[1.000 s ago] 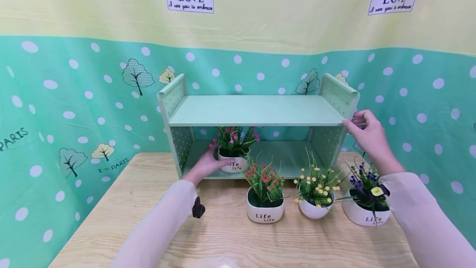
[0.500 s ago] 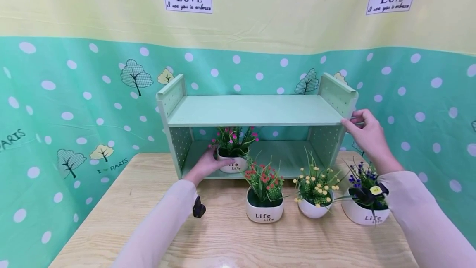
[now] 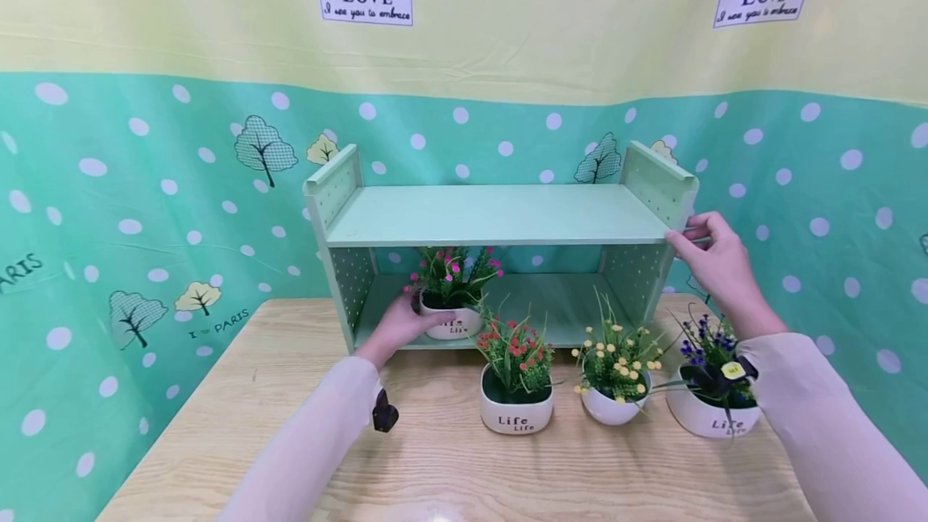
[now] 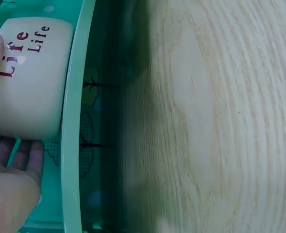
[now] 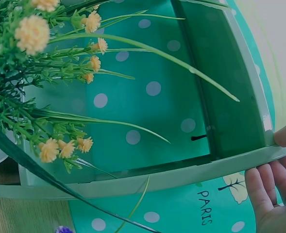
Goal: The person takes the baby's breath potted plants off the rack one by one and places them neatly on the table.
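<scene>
My left hand (image 3: 400,324) grips a white pot of pink flowers (image 3: 464,322) at the left part of the lower board of a green two-tier shelf (image 3: 493,216). In the left wrist view, the thumb lies across the lettered front of the white pot (image 4: 33,77) and the fingers are at its side, just behind the shelf's front edge. My right hand (image 3: 714,260) pinches the right side panel near the upper board. The right wrist view shows this right hand (image 5: 278,194) with the thumb and fingers on opposite sides of the panel edge.
A pot of red flowers (image 3: 516,416), a pot of yellow flowers (image 3: 615,408) and a pot of purple flowers (image 3: 703,416) stand on the wooden table (image 3: 435,466) before the shelf. A patterned curtain (image 3: 181,208) hangs behind.
My left hand and the pink-flower pot have shifted very slightly left. The right hand keeps its hold on the panel, and the other pots stay where they were.
</scene>
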A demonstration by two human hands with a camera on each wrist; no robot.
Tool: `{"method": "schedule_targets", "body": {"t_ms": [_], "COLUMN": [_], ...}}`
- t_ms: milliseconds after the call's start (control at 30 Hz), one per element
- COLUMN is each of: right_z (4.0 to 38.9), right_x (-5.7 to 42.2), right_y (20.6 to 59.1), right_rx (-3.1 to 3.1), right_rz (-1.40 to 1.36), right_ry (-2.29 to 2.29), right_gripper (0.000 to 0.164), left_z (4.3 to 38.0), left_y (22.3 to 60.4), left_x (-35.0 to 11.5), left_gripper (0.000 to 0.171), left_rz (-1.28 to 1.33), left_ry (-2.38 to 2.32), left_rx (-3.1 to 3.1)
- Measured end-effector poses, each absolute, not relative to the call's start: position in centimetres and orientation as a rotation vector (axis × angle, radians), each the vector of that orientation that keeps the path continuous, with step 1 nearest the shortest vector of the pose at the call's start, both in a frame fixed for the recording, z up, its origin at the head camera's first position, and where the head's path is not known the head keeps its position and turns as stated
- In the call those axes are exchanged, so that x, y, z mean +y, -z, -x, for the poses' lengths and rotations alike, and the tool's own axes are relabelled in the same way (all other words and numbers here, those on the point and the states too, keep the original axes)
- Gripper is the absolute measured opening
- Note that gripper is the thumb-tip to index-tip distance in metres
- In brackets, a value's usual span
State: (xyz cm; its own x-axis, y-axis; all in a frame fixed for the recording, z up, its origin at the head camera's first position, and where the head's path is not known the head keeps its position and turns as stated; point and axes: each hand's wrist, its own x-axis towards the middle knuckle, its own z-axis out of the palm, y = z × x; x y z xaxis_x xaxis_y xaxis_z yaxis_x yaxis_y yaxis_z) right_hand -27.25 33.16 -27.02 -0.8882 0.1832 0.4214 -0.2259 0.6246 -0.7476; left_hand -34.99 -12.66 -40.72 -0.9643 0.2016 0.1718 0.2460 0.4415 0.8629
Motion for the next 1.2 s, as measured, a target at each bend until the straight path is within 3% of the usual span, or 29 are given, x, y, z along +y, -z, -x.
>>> {"method": "schedule_targets", "body": {"t_ms": [300, 600, 933, 1200], "right_z": [27.3, 27.3, 27.3, 27.2], "right_x": [33.0, 33.0, 33.1, 33.1], "right_y": [27.0, 27.0, 27.1, 27.2], "right_rx": [-2.387, -2.392, -2.404, -2.396], "right_rz": [-0.034, -0.027, -0.016, -0.014], "right_ry": [-1.191, -1.199, -1.189, -1.197], "right_gripper": [0.055, 0.055, 0.055, 0.054], "left_z": [34.3, 33.3, 31.9, 30.9], "left_y": [40.7, 40.6, 40.4, 40.4], "left_x": [-13.5, -14.7, -15.2, -16.2], "left_gripper": [0.095, 0.111, 0.109, 0.124], "left_rz": [0.388, 0.301, 0.238, 0.162], "left_ry": [1.535, 1.467, 1.509, 1.539], "left_rx": [-2.605, -2.679, -2.668, -2.683]}}
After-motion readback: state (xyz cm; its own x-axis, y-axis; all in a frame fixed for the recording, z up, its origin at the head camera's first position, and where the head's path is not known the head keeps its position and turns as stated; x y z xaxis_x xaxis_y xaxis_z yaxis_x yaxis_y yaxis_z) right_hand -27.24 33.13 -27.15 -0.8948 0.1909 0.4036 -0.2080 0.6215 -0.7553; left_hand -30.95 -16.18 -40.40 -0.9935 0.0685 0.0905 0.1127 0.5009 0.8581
